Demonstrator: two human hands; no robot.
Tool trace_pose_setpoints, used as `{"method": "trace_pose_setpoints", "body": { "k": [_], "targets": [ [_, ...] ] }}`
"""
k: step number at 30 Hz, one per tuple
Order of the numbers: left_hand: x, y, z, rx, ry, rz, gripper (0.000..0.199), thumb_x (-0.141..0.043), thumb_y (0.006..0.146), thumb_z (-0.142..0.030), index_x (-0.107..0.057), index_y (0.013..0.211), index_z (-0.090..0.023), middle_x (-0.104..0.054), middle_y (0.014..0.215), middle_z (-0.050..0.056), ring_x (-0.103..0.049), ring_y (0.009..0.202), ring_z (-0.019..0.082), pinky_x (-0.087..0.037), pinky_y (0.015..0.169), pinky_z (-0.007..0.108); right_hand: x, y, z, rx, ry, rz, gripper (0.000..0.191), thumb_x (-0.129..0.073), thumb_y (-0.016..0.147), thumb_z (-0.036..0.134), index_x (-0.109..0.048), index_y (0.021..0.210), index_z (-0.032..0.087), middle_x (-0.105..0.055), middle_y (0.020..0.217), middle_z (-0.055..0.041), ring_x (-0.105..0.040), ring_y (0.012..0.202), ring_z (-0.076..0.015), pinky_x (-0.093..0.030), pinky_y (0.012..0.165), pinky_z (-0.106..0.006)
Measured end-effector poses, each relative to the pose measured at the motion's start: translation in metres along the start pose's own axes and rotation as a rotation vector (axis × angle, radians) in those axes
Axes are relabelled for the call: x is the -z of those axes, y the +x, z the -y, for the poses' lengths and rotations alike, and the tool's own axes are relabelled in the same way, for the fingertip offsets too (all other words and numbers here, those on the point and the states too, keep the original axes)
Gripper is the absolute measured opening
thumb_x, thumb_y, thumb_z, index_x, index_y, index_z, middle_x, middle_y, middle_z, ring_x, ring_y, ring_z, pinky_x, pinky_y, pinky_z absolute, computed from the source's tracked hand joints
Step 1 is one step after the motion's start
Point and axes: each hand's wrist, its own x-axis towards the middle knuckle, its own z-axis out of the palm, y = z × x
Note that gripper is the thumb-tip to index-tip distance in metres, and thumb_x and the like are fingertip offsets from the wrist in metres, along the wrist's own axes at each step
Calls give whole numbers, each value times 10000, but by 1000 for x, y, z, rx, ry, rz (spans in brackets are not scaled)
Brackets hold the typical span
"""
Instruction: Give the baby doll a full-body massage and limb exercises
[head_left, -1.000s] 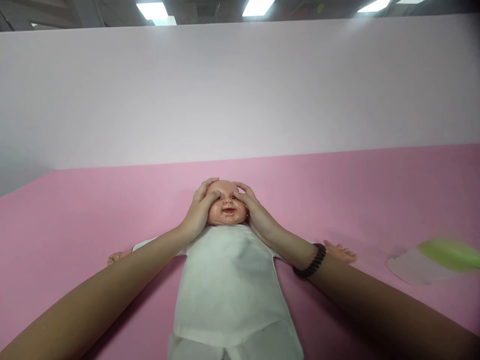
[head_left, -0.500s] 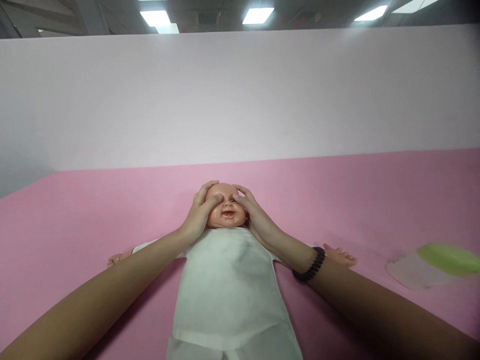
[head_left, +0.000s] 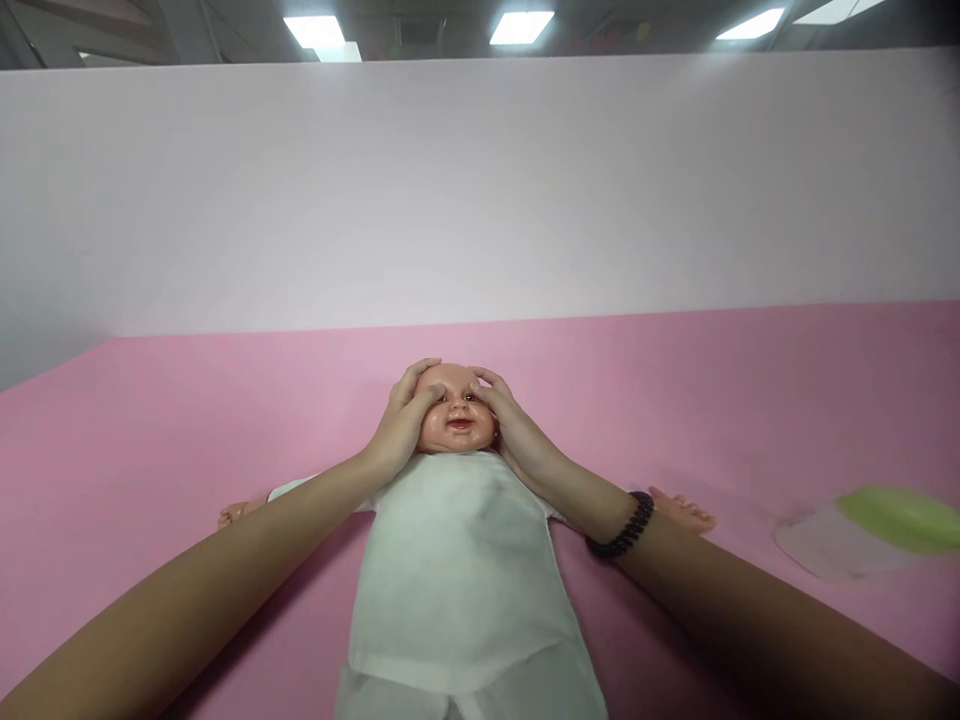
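A baby doll [head_left: 459, 425] in a white outfit lies on its back on a pink surface [head_left: 187, 420], its arms spread out to both sides. My left hand [head_left: 405, 420] is wrapped round the left side of the doll's head, thumb beside the eye and fingers over the top edge. On the other side of the head, my right hand [head_left: 514, 420] cups it the same way, its thumb near the other eye. A black coiled band [head_left: 624, 527] circles my right wrist. The fingertips behind the head are partly hidden.
At the right lies a blurred item with a clear part and a green part [head_left: 896, 518]. A white wall or panel [head_left: 480, 190] rises behind the pink surface. Ceiling lights show above it.
My thumbs have shifted slightly outward from the doll's eyes, and more of both eyes shows. The hands still hold the head.
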Motion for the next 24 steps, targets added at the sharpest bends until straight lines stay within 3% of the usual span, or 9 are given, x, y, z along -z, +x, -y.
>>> {"method": "trace_pose_setpoints", "body": {
  "k": [6,14,24],
  "targets": [
    [-2,0,-4,10,-43,-3,427,-538,888,-331,-576,1309,-273,-575,1379,49,-562,1268,258,-487,1064,386,1,3,-4,16,40,-8,454,-707,853,506,-566,1255,350,-669,1204,15,-643,1130,-202,-538,922,-316],
    [3,-3,0,-4,-25,50,502,-671,884,-432,-546,1357,-323,-520,1465,52,-560,1290,274,-493,1074,421,-3,-6,6,-29,-30,-1,620,-752,805,465,-492,1360,367,-675,1190,-6,-653,1134,-238,-537,943,-359],
    [3,-4,0,2,-51,62,516,-680,878,-431,-542,1361,-315,-529,1447,64,-585,1251,275,-507,1059,432,-5,-8,8,-25,-48,5,620,-751,804,477,-491,1355,363,-675,1190,-13,-650,1133,-239,-531,961,-365]
  ]
}}
